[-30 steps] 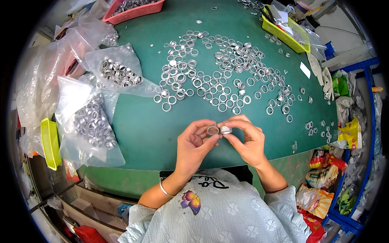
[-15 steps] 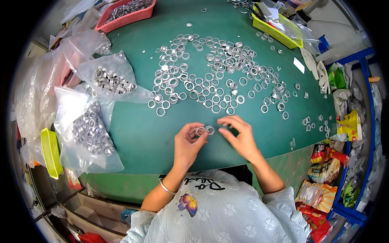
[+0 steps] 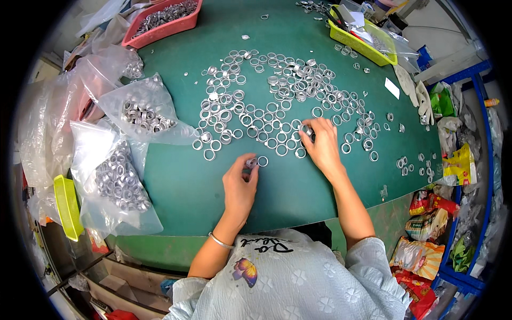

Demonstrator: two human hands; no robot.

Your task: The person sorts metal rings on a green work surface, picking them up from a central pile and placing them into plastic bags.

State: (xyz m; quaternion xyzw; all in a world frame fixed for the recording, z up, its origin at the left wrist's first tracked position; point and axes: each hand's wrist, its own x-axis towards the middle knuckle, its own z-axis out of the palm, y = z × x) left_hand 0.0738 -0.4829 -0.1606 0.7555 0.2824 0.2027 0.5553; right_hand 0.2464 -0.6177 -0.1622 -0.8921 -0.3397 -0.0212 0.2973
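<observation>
My left hand is closed on a pair of metal rings, pinched between thumb and fingertips over the near part of the green table. Farther up and to the right, my right hand reaches the near edge of the spread of loose metal rings. Its thumb and fingers close around a ring there, partly hidden by the fingers. The loose rings are silvery and lie mostly flat, some overlapping or stacked.
Clear plastic bags of rings lie at the left, by a narrow yellow-green basket. A red tray of small metal parts stands far left, a yellow basket far right. White gloves and a blue shelf rack are on the right.
My right hand has moved forward from near the left hand to the loose rings and closed on one. My left hand has shifted slightly left with its rings.
</observation>
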